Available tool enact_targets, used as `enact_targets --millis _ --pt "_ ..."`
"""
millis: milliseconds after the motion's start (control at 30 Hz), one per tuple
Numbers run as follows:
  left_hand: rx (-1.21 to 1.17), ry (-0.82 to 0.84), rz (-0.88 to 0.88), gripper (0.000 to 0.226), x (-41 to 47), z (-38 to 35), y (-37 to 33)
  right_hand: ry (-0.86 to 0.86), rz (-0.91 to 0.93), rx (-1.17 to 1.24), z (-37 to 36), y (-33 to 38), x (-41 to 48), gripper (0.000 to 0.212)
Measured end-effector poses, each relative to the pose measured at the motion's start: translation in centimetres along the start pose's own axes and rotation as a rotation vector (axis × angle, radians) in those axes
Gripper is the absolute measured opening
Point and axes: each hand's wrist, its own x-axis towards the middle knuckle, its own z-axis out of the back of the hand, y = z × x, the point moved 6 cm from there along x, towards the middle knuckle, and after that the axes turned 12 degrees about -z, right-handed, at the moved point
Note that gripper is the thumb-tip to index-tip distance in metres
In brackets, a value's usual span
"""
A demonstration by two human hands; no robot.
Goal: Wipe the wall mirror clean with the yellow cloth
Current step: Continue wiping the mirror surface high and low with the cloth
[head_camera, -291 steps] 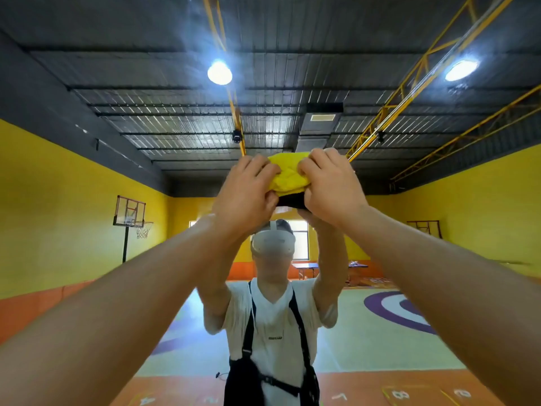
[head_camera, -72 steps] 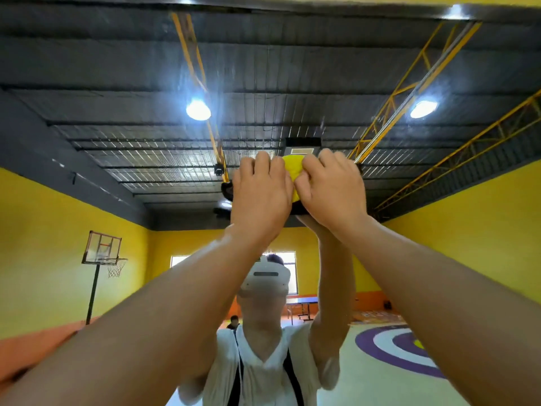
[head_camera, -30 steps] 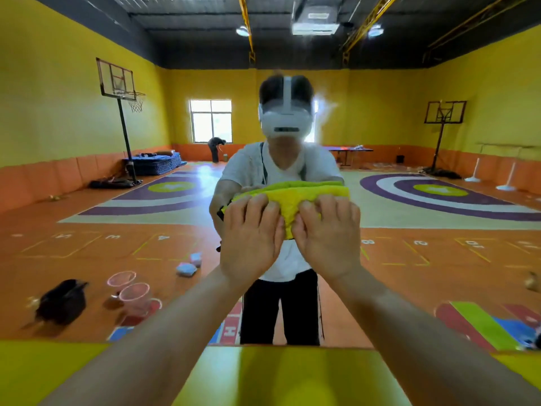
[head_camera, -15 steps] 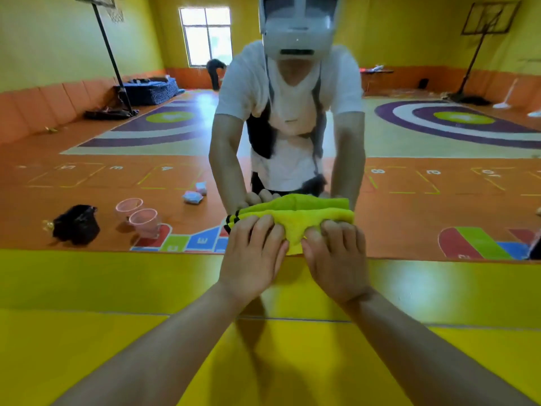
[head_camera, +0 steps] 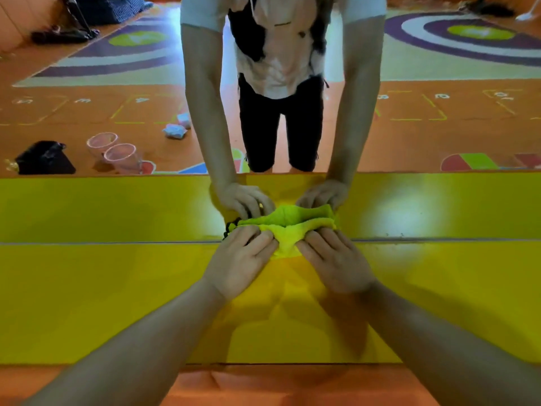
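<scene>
Mirrored white digits mark hopscotch boxes on the reflected orange floor (head_camera: pixel 409 136); a "4" (head_camera: pixel 141 99) and a "3" (head_camera: pixel 82 100) read clearly; others blur.

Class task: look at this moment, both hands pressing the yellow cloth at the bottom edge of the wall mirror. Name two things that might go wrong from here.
1. The yellow cloth is bunched between the left hand and right hand, so it may only smear a narrow strip.
2. It sits at the seam where the wall mirror meets the wall, so the lowest strip could be missed.
</scene>
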Motion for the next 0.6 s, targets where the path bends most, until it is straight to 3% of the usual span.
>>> enact_targets --millis 133,233,367,600 --pt "-0.049 0.025 -0.014 0.021 0.1 0.9 0.1 0.039 0.102 0.028 2.1 0.1 1.0 0.031" --pt "-0.052 0.026 -0.132 0.028 -0.7 1.8 0.4 0.069 0.299 0.005 3.6 -0.1 0.9 0.036" --pt "-0.017 0.053 -0.236 0.041 -1.6 1.4 1.1 0.126 0.403 -0.101 2.7 -1.0 0.9 0.043" --pt "0.014 -0.007 -0.206 0.024 -0.6 0.2 0.7 -0.15 0.422 -0.091 0.3 0.4 2.6 0.011"
